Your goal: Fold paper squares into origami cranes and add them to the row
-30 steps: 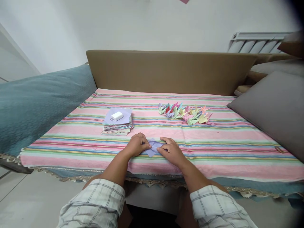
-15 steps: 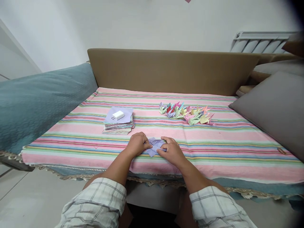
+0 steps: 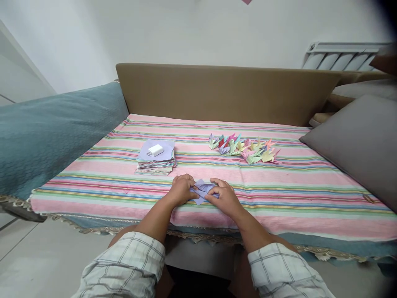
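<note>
Pale-purple folded paper sheet point(image 3: 203, 193) lies between the person's hands, near the front edge of a pink cotton cloth with multicoloured stripes point(image 3: 279, 223). The left hand point(image 3: 180, 191) pinches the paper's left part between thumb and fingertips. The right hand point(image 3: 223, 198) grips the opposite part with its thumb and a bent finger; the right forefinger reaches over the far side, and whether it touches there I cannot tell.

Compared with half a second ago, the change is small: the left fingers sit differently, with a bit of purple now showing between thumb and forefinger, while the right hand holds nearly the same place. I take this as a re-grip or a pressing of a fold, with the shaping under way, since the middle looks hollowed and loose flaps stick out.

Farther back, left of centre, a neat stack of square coloured papers point(image 3: 156, 164) is unchanged, a white plug-in charger point(image 3: 156, 150) resting on its purple top sheet. Beyond, to the right, the cluster of small multicoloured paper cranes point(image 3: 248, 154) also stays put, before the brown sofa backrest point(image 3: 226, 93).
</note>
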The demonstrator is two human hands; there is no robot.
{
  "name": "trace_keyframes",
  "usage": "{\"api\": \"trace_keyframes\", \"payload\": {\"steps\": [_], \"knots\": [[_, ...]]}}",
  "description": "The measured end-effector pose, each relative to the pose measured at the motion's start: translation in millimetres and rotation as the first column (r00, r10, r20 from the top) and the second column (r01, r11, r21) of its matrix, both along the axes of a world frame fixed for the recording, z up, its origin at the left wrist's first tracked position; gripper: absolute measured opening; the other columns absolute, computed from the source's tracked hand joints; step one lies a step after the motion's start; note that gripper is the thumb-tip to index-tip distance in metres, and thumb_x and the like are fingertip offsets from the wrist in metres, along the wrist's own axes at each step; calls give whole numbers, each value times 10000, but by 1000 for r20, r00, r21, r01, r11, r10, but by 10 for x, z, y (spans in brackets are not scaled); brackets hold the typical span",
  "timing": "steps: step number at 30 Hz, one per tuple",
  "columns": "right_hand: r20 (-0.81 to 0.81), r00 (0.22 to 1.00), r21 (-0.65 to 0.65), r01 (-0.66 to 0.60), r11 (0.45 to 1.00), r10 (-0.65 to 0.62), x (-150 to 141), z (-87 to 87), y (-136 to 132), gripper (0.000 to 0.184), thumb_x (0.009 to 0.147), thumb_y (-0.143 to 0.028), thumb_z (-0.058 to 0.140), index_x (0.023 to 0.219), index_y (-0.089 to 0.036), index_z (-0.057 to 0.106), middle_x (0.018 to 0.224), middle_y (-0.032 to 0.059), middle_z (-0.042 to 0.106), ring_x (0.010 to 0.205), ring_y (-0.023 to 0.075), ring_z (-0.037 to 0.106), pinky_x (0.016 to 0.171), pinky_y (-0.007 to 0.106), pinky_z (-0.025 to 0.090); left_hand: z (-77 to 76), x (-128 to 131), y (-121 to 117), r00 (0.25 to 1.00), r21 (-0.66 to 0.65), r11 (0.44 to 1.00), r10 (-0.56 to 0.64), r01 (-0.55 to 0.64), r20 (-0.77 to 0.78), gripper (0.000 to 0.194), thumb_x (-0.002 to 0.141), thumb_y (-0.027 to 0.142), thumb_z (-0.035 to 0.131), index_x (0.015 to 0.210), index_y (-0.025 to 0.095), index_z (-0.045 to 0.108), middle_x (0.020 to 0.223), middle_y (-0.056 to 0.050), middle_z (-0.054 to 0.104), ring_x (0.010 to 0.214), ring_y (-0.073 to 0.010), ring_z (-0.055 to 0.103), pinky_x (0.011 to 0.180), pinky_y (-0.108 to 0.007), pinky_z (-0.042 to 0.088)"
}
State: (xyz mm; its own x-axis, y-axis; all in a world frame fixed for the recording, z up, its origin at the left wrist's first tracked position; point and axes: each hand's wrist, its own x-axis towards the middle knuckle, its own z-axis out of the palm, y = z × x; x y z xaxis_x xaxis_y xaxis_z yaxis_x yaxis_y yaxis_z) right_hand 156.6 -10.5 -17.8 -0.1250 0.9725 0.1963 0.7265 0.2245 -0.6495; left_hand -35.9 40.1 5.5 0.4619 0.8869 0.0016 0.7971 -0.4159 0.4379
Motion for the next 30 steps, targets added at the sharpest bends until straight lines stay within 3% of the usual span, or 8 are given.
{"api": "trace_keyframes", "payload": {"steps": [5, 9, 15, 21, 25, 30], "knots": [[34, 999, -44, -14, 999, 15, 2, 30, 9, 140, 717, -387, 673, 714, -254, 717, 1293, 56, 535, 1201, 257, 453, 978, 454, 310, -3, -51, 45, 998, -10, 999, -44, 44, 39, 216, 631, 414, 755, 790, 268, 735, 927, 2, 613, 963, -195, 538, 862, -295, 366], [86, 996, -64, 5, 998, 1, -14, 44, 22, 147, 721, -388, 666, 699, -248, 706, 1289, 48, 542, 1195, 253, 454, 972, 457, 310, 3, -74, 64, 995, -5, 998, -65, 66, 79, 133, 701, 379, 703, 758, 265, 742, 867, 1, 623, 915, -172, 545, 806, -266, 381], [111, 993, -90, -19, 996, 29, -4, 91, 27, 167, 750, -400, 633, 743, -259, 720, 1287, 41, 542, 1197, 263, 451, 970, 456, 320, 34, -153, 116, 996, -27, 997, -75, 77, 55, 162, 590, 280, 779, 744, 249, 740, 850, 1, 625, 888, -172, 552, 785, -250, 401], [105, 993, -74, -53, 996, 61, 1, 147, 18, 282, 835, -428, 523, 744, -256, 726, 1270, 44, 554, 1167, 246, 477, 960, 416, 343, 40, -236, 149, 986, 3, 993, -119, 120, 114, 113, 620, 212, 735, 731, 226, 743, 832, -10, 633, 832, -158, 573, 756, -231, 422], [149, 988, -73, -24, 997, 35, -25, 133, 34, 250, 800, -418, 567, 682, -257, 717, 1256, 32, 566, 1159, 251, 474, 942, 427, 345, 60, -269, 165, 983, 16, 985, -174, 173, 60, 145, 647, 199, 707, 778, 244, 749, 815, -10, 645, 829, -158, 578, 750, -227, 423], [182, 983, -80, 6, 997, 9, -59, 130, 42, 206, 750, -414, 608, 679, -250, 710, 1274, 45, 552, 1162, 266, 463, 925, 447, 349, 117, -267, 164, 988, 5, 988, -154, 154, -18, 144, 633, 198, 716, 767, 243, 748, 802, -9, 662, 835, -167, 579, 746, -229, 413]]}}
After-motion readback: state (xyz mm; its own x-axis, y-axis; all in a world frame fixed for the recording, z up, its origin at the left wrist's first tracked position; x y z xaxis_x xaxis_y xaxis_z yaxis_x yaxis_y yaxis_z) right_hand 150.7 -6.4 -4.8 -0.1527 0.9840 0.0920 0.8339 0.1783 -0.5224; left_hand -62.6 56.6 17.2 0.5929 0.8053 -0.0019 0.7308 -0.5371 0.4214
